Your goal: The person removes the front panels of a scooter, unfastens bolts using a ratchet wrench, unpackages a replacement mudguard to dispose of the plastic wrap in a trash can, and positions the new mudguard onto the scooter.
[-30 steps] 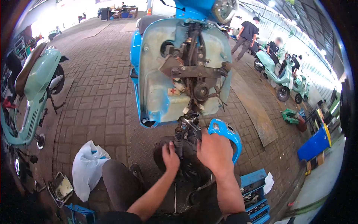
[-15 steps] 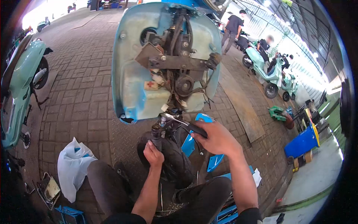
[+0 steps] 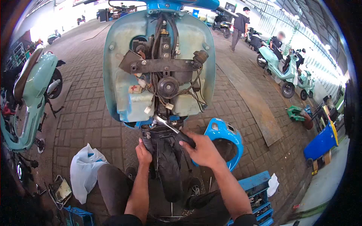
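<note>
Before me stands a scooter's front end, its pale blue-green leg shield (image 3: 126, 88) exposing a dark metal bracket (image 3: 162, 66), a round horn (image 3: 167, 87) and loose wiring. My right hand (image 3: 202, 149) is closed round the black handle of a ratchet wrench (image 3: 168, 124). The wrench's head meets the area just under the shield, at the top of the front suspension. My left hand (image 3: 143, 152) wraps the dark shock absorber (image 3: 147, 141) below it; the fingers are partly hidden behind. Between my legs is the black front tyre (image 3: 169, 169).
A blue body cover (image 3: 236, 145) and an open blue toolbox (image 3: 261, 183) lie on the right. To the left are a white plastic bag (image 3: 85, 171) and a green scooter (image 3: 32, 100). Other people stand or sit by scooters at the back right.
My view has shifted, bringing more of the blue cover and toolbox into sight. The front tyre appears straighter. Both hands keep their hold, the wrench still at the suspension top.
</note>
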The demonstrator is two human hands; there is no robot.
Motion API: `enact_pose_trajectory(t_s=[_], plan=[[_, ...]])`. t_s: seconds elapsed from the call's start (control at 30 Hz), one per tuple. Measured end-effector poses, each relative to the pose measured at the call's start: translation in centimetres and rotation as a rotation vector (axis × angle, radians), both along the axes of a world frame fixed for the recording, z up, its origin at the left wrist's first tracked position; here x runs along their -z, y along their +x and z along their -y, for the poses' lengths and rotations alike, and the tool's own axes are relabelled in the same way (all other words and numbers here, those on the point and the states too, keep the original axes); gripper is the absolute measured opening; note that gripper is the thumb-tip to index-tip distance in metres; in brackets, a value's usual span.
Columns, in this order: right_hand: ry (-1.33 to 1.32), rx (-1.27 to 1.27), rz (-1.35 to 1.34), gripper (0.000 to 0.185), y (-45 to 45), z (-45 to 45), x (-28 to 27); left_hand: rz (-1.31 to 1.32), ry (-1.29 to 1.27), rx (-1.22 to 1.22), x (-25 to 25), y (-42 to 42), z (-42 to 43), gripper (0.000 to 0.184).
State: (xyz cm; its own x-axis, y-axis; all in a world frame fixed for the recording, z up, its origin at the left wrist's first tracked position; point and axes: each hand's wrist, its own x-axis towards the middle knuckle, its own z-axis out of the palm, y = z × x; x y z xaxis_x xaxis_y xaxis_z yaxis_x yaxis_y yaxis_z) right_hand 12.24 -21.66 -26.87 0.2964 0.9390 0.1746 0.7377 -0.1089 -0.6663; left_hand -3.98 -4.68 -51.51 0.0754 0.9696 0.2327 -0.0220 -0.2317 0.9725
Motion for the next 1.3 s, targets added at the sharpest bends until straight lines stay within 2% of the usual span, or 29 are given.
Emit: enact_pose_trajectory(t_s=[0.17, 0.3, 0.37, 0.4, 0.5, 0.53, 0.57, 0.6, 0.63, 0.67, 0.7, 0.73, 0.77, 0.8, 0.9, 0.97, 1.03, 1.1, 1.17, 1.3], plan=[[0.172, -0.007, -0.150, 0.044, -0.8, 0.4, 3.7, -0.009, -0.002, -0.038, -1.4, -0.2, 0.0, 0.063], [0.008, 0.090, -0.528, 0.045, -2.8, 2.2, 6.0, -0.089, -0.034, -0.074, -1.7, -0.3, 0.6, 0.063], [-0.101, 0.121, -1.178, 0.039, -4.4, 3.9, 3.9, -0.076, -0.039, -0.070, -1.9, -0.3, 0.6, 0.063], [-0.131, 0.129, -1.238, 0.031, -4.8, 4.7, 3.0, -0.070, -0.043, -0.064, -2.0, -0.5, 0.5, 0.063], [-0.150, 0.146, -1.291, 0.029, -4.8, 8.4, 2.7, -0.155, -0.069, -0.009, 3.5, -1.6, -2.0, 0.059], [-0.137, 0.194, -1.254, 0.032, -4.9, 9.9, 2.6, -0.215, -0.078, -0.095, -1.2, -1.8, -0.7, 0.048], [-0.121, 0.246, -1.218, 0.035, -5.0, 11.6, 2.5, -0.219, -0.072, -0.090, -4.4, -2.1, -0.5, 0.048], [-0.095, 0.305, -1.105, 0.040, -5.1, 13.5, 2.3, -0.039, -0.047, -0.087, -7.0, -2.2, -0.6, 0.045], [-0.076, 0.365, -0.992, 0.049, -5.2, 15.6, 2.2, 0.139, -0.030, -0.085, -8.4, -2.1, -1.0, 0.043], [0.000, 0.390, -0.994, 0.049, -5.0, 17.6, 2.0, 0.112, 0.129, 0.003, -7.7, -2.6, -3.2, 0.024], [0.077, 0.412, -0.993, 0.050, -4.9, 19.4, 2.0, 0.105, 0.126, 0.007, -9.1, -2.5, -3.6, 0.024], [0.079, 0.415, -0.999, 0.050, -5.4, 20.8, 2.3, -0.042, 0.189, 0.099, -11.2, -2.6, -3.7, 0.023], [0.130, 0.648, -0.968, 0.048, -6.0, 22.3, 2.9, -0.188, 0.254, 0.191, -13.0, -2.4, -3.8, 0.023], [0.179, 0.880, -0.927, 0.047, -6.4, 23.5, 3.4, -0.255, 0.210, 0.290, -14.1, -2.2, -4.0, 0.025], [0.302, 0.972, -1.019, 0.045, -6.2, 25.5, 5.6, -0.338, 0.081, 0.367, -15.0, -1.3, -4.2, 0.027], [0.333, 1.005, -1.020, 0.040, -5.7, 26.9, 8.9, -0.298, 0.043, 0.390, -15.7, -1.2, -4.3, 0.027], [0.369, 1.051, -1.095, 0.035, -5.7, 28.1, 11.5, -0.072, -0.177, 0.460, -15.4, -1.4, -4.7, 0.021], [0.360, 1.077, -1.139, 0.033, -6.4, 28.5, 12.8, -0.040, -0.220, 0.490, -14.8, -1.4, -5.5, 0.024], [0.349, 1.099, -1.177, 0.032, -6.9, 28.4, 13.1, -0.072, -0.307, 0.463, -14.8, -1.4, -6.2, 0.038], [0.344, 1.066, -1.108, 0.037, -7.2, 25.9, 12.1, -0.018, -0.350, 0.545, -15.6, -1.8, -7.0, 0.050]])
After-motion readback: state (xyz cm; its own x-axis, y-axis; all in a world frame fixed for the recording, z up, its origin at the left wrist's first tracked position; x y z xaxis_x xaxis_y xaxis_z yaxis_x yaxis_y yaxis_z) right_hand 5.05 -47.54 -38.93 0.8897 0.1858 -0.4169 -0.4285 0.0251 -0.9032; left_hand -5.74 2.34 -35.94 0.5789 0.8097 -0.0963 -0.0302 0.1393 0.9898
